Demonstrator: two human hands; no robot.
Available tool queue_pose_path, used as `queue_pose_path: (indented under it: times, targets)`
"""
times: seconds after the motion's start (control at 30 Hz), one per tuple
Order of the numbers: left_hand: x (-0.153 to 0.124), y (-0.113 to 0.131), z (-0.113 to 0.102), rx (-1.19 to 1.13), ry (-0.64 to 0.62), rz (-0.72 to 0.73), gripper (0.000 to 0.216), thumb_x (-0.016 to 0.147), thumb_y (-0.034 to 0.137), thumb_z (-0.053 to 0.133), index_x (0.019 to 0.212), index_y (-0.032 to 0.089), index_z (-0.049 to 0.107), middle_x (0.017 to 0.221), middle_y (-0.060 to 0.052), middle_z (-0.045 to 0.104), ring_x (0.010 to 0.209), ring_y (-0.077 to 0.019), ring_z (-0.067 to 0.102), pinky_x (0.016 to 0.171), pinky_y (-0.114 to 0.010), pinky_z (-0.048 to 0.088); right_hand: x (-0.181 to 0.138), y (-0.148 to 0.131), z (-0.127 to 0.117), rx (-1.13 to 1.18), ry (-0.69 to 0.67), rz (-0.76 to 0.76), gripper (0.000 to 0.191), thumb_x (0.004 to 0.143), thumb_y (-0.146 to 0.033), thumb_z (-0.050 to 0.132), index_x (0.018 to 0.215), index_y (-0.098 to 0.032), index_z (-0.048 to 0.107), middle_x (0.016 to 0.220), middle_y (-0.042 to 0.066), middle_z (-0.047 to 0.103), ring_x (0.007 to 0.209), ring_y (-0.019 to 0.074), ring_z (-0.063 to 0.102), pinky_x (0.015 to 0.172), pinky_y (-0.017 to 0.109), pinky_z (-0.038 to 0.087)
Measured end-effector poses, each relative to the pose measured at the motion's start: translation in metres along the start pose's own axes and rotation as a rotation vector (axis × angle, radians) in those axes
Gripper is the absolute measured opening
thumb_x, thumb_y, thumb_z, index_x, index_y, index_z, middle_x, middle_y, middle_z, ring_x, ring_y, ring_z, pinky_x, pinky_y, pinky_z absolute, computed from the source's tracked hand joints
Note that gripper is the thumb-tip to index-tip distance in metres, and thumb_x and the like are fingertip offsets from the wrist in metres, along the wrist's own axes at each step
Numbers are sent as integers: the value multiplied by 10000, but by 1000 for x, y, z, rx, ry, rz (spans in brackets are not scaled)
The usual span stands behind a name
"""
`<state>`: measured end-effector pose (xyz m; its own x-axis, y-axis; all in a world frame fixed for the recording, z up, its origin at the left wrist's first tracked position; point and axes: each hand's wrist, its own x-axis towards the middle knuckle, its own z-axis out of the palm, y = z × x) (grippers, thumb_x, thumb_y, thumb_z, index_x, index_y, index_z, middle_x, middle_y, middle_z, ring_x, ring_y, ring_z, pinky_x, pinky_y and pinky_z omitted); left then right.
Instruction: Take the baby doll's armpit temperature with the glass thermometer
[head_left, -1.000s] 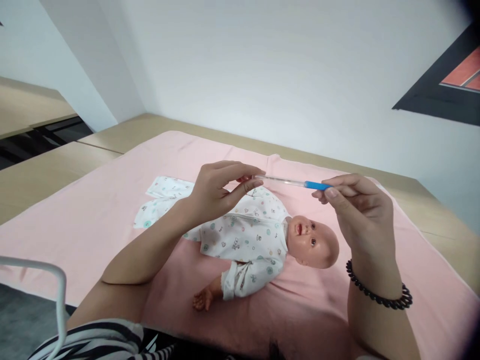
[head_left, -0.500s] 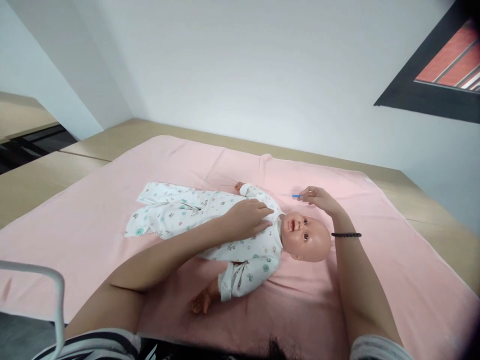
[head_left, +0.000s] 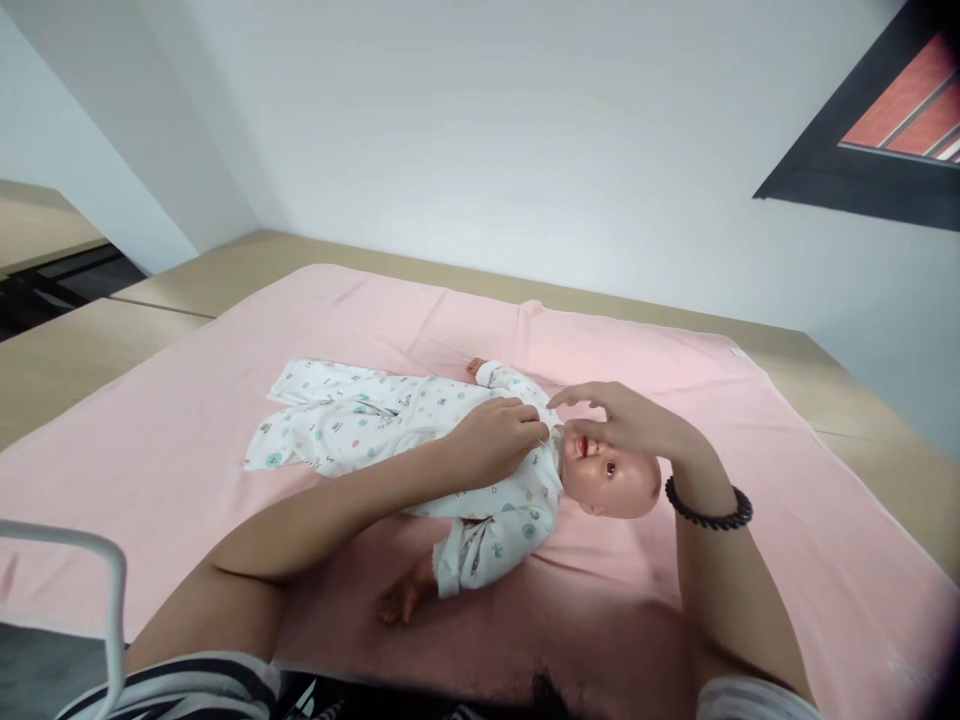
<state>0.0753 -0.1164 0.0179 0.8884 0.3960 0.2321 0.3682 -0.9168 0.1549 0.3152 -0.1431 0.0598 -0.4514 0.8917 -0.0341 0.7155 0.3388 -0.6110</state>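
A bald baby doll in a white printed romper lies on its back, its head to the right. My left hand rests on the doll's upper chest with its fingers curled together near the collar. A thin pale sliver shows by its fingertips, too small to name. My right hand hovers over the doll's face, covering one eye. Its index finger and thumb are apart, with nothing visible between them. The thin blue-handled stick is out of sight.
A pink blanket lies under the doll on a light wooden table. A white wall rises behind, with a dark-framed window at upper right. A curved grey tube stands at lower left.
My right hand has moved left and towards me, from beside the doll's head to over its face. The blue-handled stick it held no longer shows. My left hand's fingers have curled in.
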Motion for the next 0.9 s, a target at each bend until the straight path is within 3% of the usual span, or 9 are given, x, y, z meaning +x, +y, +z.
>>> queue_pose_path:
  times: [0.1,0.17,0.33,0.5,0.73,0.9]
  targets:
    - [-2,2,-5,55,19,26,258,970,130,445,986,169,699,926,-50,677,868,-195,595,777,-338,443,3,-24,15,-100,-143,-102,143,865,-139,502,744,-198,548,741,-23,579,718,126,514,686,272,401]
    - [-4,3,-8,84,44,44,243,936,96,466,928,168,699,890,-43,674,843,-187,582,753,-331,432,6,-27,22,-122,-134,-94,205,874,-149,511,676,-187,475,648,-40,487,635,110,424,621,271,346]
    - [-7,3,-15,144,109,87,258,841,33,517,950,177,701,846,-26,678,830,-185,564,755,-320,430,9,-26,23,-93,-105,-52,286,943,-249,525,665,-184,543,610,-51,461,591,93,389,596,260,317]
    - [-10,2,-19,229,191,103,164,863,65,543,827,172,662,786,-24,665,815,-182,556,795,-324,440,7,-32,22,-139,-17,-60,229,937,-250,575,721,-195,627,652,-51,565,588,82,425,613,255,305]
    - [-8,1,-8,374,386,181,132,884,73,547,804,162,601,718,-11,586,766,-175,521,799,-335,445,9,-30,26,-246,48,-115,273,869,-188,630,641,-172,481,608,-54,500,606,88,403,603,259,275]
    - [-7,5,-7,479,461,234,244,916,22,486,733,175,537,683,-9,560,708,-160,486,777,-320,450,9,-30,25,-218,23,-120,248,900,-192,587,664,-178,511,619,-59,510,600,86,392,598,251,281]
